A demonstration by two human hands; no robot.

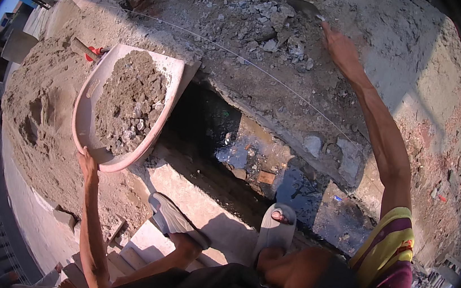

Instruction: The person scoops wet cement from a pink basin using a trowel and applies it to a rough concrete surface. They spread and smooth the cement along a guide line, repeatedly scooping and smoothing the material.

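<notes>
My left hand (87,163) grips the near rim of a pale pink, D-shaped pan (77,112). Grey-brown mortar rubble (133,99) with loose stones is heaped in the pan, which rests beside a trench at the left. At the far side, my outstretched right hand (338,45) is closed around the handle of a trowel (304,7). The trowel's dark blade points left and lies at the edge of a pile of broken mortar and stones (272,26). My fingers on the handle are only partly visible.
Between me and the rubble runs an open trench (215,125) with dark water and debris. A thin white string (240,58) stretches above its far side. My sandalled feet (277,223) stand at the near edge. A sand heap (36,105) and a red-marked tool (92,53) are left.
</notes>
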